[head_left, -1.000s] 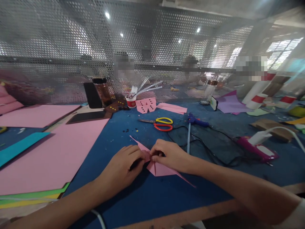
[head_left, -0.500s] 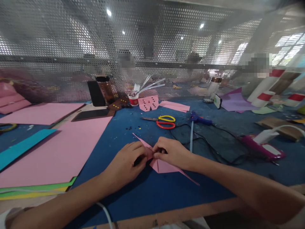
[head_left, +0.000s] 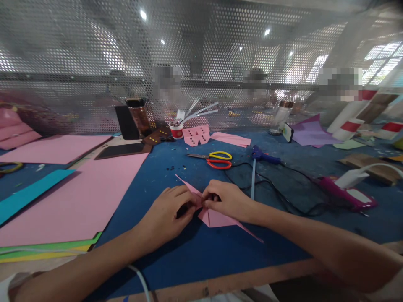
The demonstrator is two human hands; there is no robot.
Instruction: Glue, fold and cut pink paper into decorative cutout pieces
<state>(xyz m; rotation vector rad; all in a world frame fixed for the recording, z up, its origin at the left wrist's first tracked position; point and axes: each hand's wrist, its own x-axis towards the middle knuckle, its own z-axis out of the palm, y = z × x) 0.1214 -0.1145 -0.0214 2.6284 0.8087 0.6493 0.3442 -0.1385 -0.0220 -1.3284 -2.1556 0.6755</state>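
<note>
A folded piece of pink paper (head_left: 217, 219) is held between both hands, low over the blue table mat (head_left: 201, 256). My left hand (head_left: 171, 212) pinches its middle from the left, fingers curled. From the right, my right hand (head_left: 228, 200) pinches the same fold with thumb and forefinger. One thin point of the paper sticks out beyond the hands, another toward the lower right; the pinched fold is partly hidden by my fingers. Just past the hands lie scissors (head_left: 219, 159) with one yellow and one red handle.
A blue glue gun (head_left: 264, 156) with a glue stick and black cord lies to the right, near a magenta power strip (head_left: 346, 193). Large pink sheets (head_left: 78, 201) cover the left side. A paper cup (head_left: 176, 131) and a dotted pink cutout (head_left: 197, 136) stand by the perforated screen (head_left: 201, 54).
</note>
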